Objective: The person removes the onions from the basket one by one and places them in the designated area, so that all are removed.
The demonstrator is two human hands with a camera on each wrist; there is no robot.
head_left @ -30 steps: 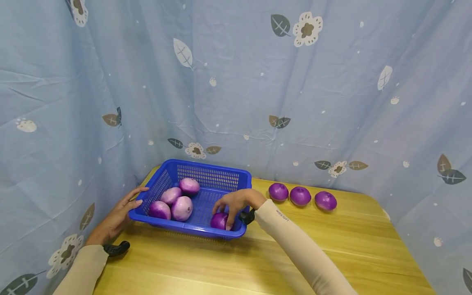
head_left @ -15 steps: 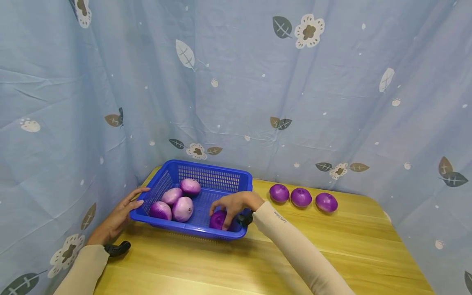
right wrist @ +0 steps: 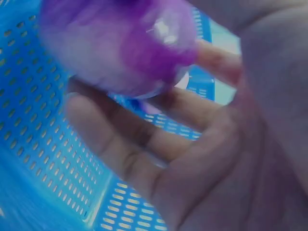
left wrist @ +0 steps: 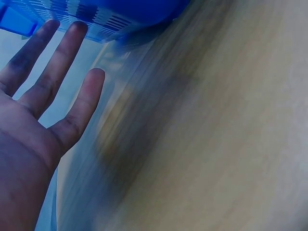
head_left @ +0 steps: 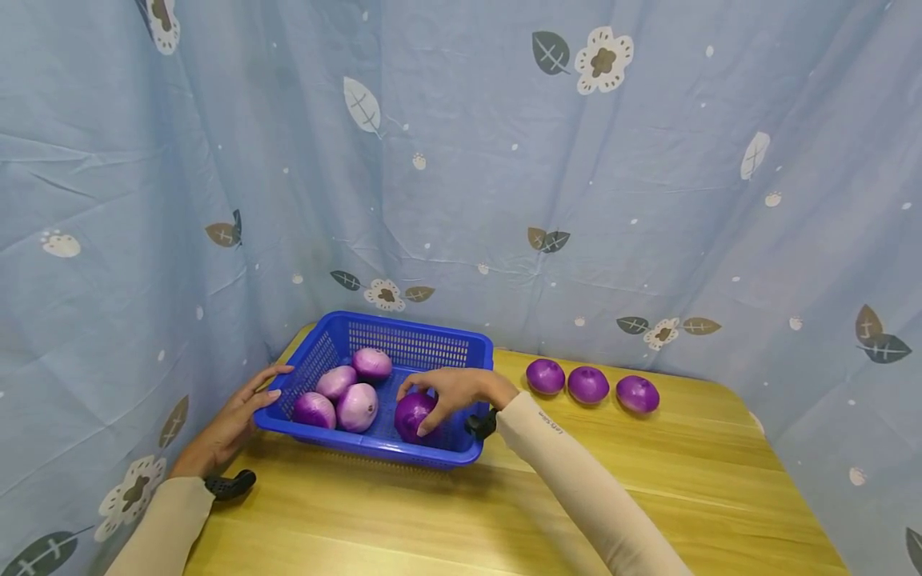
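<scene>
Fingers and thumb of the right hand (head_left: 455, 389) are curled round a purple onion (head_left: 410, 418), thumb on the near side, and through the right wrist camera I see them cupping it from below, though blur hides some of the contact. I'd judge that wrap is there because so round and glossy a thing could easily roll away. It is inside the blue basket (head_left: 374, 450), right of the basket's middle; I cannot tell whether it touches the bottom. At the basket's left rim I have the left hand (head_left: 234, 416), fingers straight and spread, tips at the edge, presumably to steady it. Four onions (head_left: 338, 384) share the basket, clustered toward its left end, apart from the held one; the nearest-left is deeper purple than the others. That bunching seems to give the right hand its working room. Outside, to the right of the basket, three onions (head_left: 587, 385) form a row along the far part of the wooden table (head_left: 360, 520). Behind the basket hangs a blue patterned curtain (head_left: 461, 160).
</scene>
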